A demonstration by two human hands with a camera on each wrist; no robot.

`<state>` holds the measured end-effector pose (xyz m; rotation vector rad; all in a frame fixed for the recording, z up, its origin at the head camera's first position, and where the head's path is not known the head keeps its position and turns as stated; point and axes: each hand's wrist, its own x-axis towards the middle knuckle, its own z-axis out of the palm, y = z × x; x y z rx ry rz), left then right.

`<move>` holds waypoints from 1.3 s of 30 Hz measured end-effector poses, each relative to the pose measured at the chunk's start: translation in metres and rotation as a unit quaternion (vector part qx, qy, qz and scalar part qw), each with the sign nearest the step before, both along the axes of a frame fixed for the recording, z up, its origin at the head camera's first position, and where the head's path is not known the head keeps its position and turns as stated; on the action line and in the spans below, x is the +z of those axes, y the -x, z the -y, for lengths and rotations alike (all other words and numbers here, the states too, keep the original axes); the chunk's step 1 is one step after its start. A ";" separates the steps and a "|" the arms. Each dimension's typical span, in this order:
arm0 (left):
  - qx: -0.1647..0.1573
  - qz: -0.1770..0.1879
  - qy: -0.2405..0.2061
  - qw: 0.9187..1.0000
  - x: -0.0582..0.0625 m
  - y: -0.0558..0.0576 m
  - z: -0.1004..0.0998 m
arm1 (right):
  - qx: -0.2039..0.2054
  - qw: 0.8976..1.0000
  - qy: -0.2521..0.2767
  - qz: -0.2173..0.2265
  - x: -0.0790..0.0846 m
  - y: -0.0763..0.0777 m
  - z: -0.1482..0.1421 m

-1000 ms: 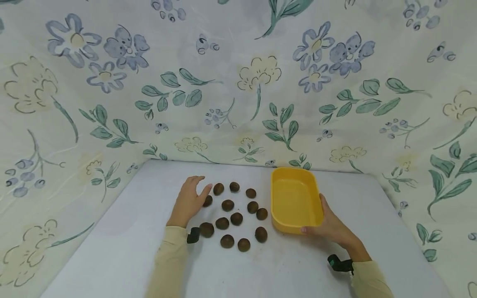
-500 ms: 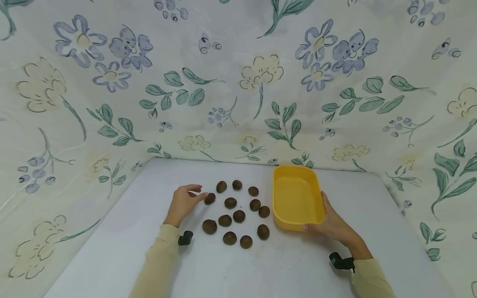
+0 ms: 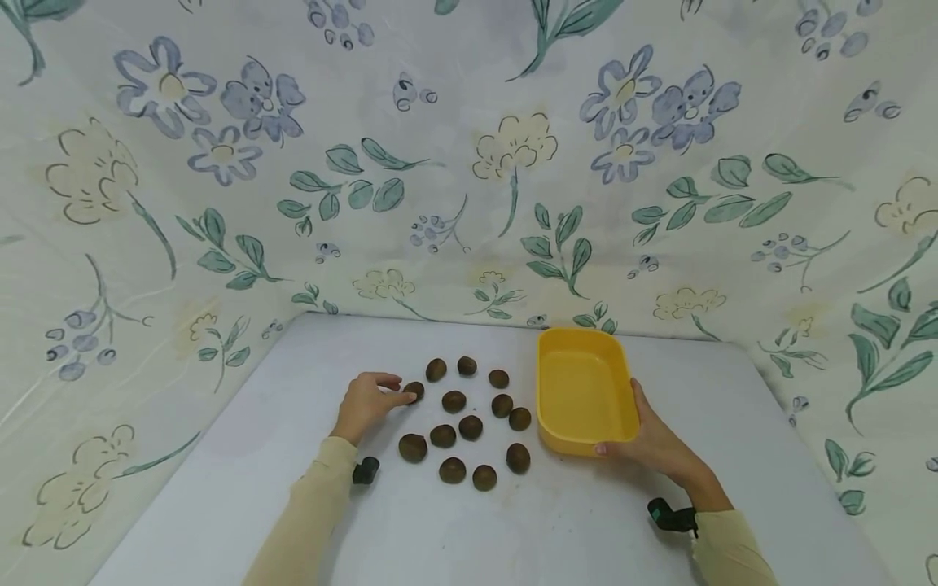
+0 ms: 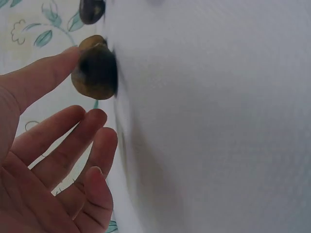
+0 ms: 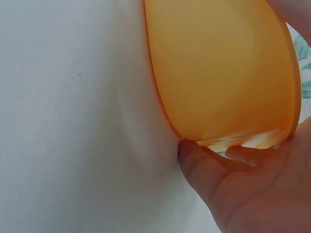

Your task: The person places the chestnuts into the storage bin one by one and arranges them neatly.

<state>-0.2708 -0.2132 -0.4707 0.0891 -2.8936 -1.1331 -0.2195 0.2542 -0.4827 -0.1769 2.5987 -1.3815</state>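
Several brown, egg-shaped fruits that look like kiwis lie scattered over the white table. My left hand (image 3: 366, 407) is at the leftmost kiwi of the back part (image 3: 414, 391). In the left wrist view the thumb (image 4: 48, 73) reaches the side of a kiwi (image 4: 95, 87), while the other fingers are loosely bent below, with a gap to it. On the right, my right hand (image 3: 655, 443) holds the front right corner of a yellow plastic tub (image 3: 586, 448). Its thumb (image 5: 199, 167) lies along the tub's edge in the right wrist view. The tub has nothing in it.
The kiwis nearest the tub, such as one kiwi (image 3: 519, 419), lie just left of its wall. A large kiwi (image 3: 413, 448) is in front of my left hand. Behind the white table (image 3: 469, 537) hangs a flowered cloth (image 3: 440, 163).
My left hand has drawn back slightly left and turned, and its thumb now comes up against the leftmost back kiwi. My right hand still grips the tub in the same place.
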 end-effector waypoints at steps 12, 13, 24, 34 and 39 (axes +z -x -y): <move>-0.005 -0.001 0.031 1.000 -0.005 0.000 -0.007 | -0.008 1.000 0.001 0.007 0.000 -0.001 0.003; -0.005 -0.002 0.033 0.999 -0.005 0.001 -0.008 | -0.008 1.000 0.000 0.006 0.000 -0.001 0.003; -0.011 -0.008 0.031 0.999 -0.003 0.003 -0.010 | -0.010 1.000 -0.006 0.018 0.003 -0.001 0.002; -0.019 -0.068 -0.004 0.997 0.012 -0.005 -0.007 | -0.008 1.000 -0.004 0.015 0.001 0.000 0.002; -0.032 -0.085 -0.038 0.995 0.022 -0.010 -0.019 | -0.008 1.000 0.002 0.012 0.000 0.000 0.001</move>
